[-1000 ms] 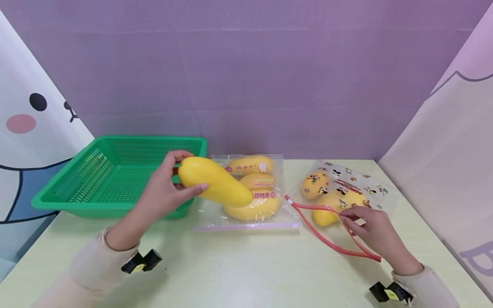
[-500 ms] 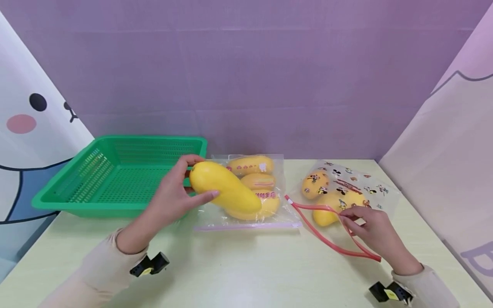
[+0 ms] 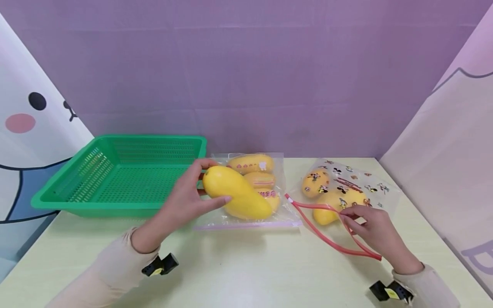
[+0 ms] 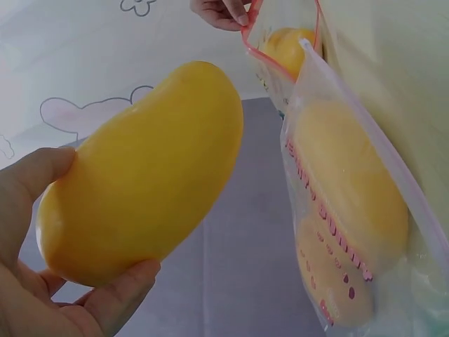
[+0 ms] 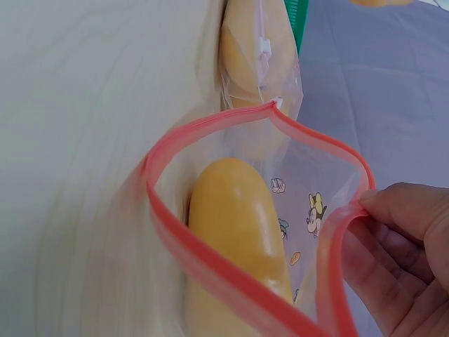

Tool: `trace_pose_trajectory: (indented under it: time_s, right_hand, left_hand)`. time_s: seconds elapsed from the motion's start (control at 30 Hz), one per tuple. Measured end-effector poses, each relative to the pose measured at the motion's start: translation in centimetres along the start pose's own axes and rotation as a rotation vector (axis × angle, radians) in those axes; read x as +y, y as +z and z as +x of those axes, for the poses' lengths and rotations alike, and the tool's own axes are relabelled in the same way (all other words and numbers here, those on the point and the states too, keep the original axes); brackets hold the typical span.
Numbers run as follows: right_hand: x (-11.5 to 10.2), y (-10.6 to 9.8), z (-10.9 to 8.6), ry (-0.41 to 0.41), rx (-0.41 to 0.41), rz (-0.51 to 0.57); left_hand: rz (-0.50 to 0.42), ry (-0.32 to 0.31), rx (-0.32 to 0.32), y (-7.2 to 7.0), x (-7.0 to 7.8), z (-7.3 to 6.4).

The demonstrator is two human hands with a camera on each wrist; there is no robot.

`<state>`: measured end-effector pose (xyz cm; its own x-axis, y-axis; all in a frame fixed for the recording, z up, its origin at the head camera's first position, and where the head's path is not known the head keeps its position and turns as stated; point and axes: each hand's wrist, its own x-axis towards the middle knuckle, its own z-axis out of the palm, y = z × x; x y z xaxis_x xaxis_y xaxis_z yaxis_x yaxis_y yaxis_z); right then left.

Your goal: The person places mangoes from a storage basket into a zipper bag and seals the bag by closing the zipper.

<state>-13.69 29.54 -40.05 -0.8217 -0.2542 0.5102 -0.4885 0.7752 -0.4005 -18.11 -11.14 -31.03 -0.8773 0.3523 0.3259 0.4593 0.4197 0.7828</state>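
My left hand (image 3: 188, 196) grips a yellow mango (image 3: 239, 192) by its thick end, thumb on the near side. In the head view the mango overlaps a clear zip bag (image 3: 215, 216) with a lilac zip; the left wrist view shows it held up apart from that bag. Several mangoes (image 4: 347, 175) lie inside the lilac-zip bag. On the right, my right hand (image 3: 371, 226) pinches the red-edged mouth of a cartoon-printed zip bag (image 3: 379, 192), holding it apart. Inside this bag lie an orange-yellow mango (image 3: 315, 184) and a longer yellow mango (image 5: 235, 217).
A green plastic basket (image 3: 119, 205) with slotted walls stands at the back left, beside the lilac-zip bag. Behind the pale table (image 3: 239, 273) rises a purple cloth backdrop (image 3: 246, 77). Printed panels flank the table on both sides.
My left hand has carried the mango rightward and slightly down, from beside the basket's corner to in front of the lilac-zip bag. My right hand keeps its pinch on the red edge.
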Motion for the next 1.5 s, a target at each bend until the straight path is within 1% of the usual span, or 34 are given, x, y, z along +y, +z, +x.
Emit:
trace_pose_trajectory:
  time_s: [0.33,0.43,0.57,0.63,0.87,1.07,1.17,1.27,1.4,1.5]
  right_hand:
    - [0.2,0.2,0.0,-0.013,0.001,0.012]
    - [0.1,0.3,0.1,-0.007,-0.005,0.015]
    - [0.0,0.3,0.1,-0.002,-0.015,0.025]
    - [0.0,0.3,0.2,-0.001,-0.014,0.020]
    - [0.2,0.3,0.1,-0.009,-0.008,0.027]
    - [0.3,0.4,0.1,-0.010,-0.008,0.025]
    - [0.2,0.5,0.1,-0.012,-0.013,0.024]
    - [0.2,0.4,0.2,-0.002,-0.017,0.018]
    - [0.1,0.4,0.3,0.009,-0.019,0.011]
    - [0.0,0.3,0.3,0.009,-0.019,0.010]
  left_hand:
    - [-0.024,0.048,-0.017,1.5,-0.3,0.2]
    - [-0.024,0.051,-0.019,2.0,-0.4,0.1]
    - [-0.047,0.052,-0.028,2.8,-0.6,0.1]
    - [-0.056,0.057,-0.036,3.4,-0.6,0.2]
    - [-0.072,0.057,-0.096,6.0,-0.7,0.5]
    - [-0.079,0.064,-0.110,7.9,-0.6,0.7]
    - [-0.085,0.084,-0.122,8.7,-0.6,0.9]
    - [-0.073,0.124,-0.130,9.4,-0.6,1.0]
    - [-0.035,0.172,-0.110,10.1,-0.4,1.2]
    - [-0.038,0.174,-0.103,10.5,-0.3,1.3]
